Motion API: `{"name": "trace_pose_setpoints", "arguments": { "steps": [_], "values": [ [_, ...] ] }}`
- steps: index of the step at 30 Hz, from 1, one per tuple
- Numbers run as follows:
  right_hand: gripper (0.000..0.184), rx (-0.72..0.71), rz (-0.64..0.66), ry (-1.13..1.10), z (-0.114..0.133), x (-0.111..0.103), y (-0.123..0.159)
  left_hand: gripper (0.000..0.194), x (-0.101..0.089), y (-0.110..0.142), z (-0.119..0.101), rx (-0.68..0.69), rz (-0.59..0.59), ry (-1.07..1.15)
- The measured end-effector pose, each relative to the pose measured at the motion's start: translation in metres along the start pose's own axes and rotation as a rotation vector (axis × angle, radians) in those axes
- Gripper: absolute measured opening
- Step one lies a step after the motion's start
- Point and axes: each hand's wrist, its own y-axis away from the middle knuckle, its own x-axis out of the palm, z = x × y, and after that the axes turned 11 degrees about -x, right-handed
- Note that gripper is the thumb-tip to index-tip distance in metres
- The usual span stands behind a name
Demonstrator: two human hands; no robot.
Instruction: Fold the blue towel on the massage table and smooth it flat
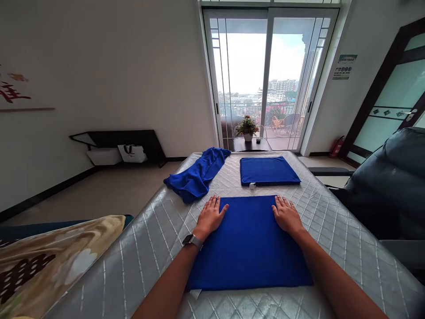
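Observation:
A folded blue towel (249, 248) lies flat on the quilted silver table cover (335, 221) right in front of me. My left hand (210, 216) rests palm down on its far left corner, fingers stretched out; a watch is on that wrist. My right hand (286, 215) lies flat on the far right corner, fingers spread. Beyond it lies a second blue towel (268, 170), neatly folded with a small white tag at its near edge. A third blue towel (198, 175) lies crumpled and unfolded at the far left of the table.
A patterned beige blanket (49, 261) lies at the lower left. A dark padded chair (388, 181) stands close on the right. Behind the table are a potted plant (247, 127) on a small table and glass balcony doors (268, 75).

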Motion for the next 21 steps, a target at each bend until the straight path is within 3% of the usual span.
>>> {"name": "trace_pose_setpoints", "arguments": {
  "steps": [21],
  "values": [
    [0.067,0.001,0.079,-0.113,0.001,0.0,-0.006,0.085,-0.002,0.0,-0.002,0.0,0.014,-0.002]
  ]
}}
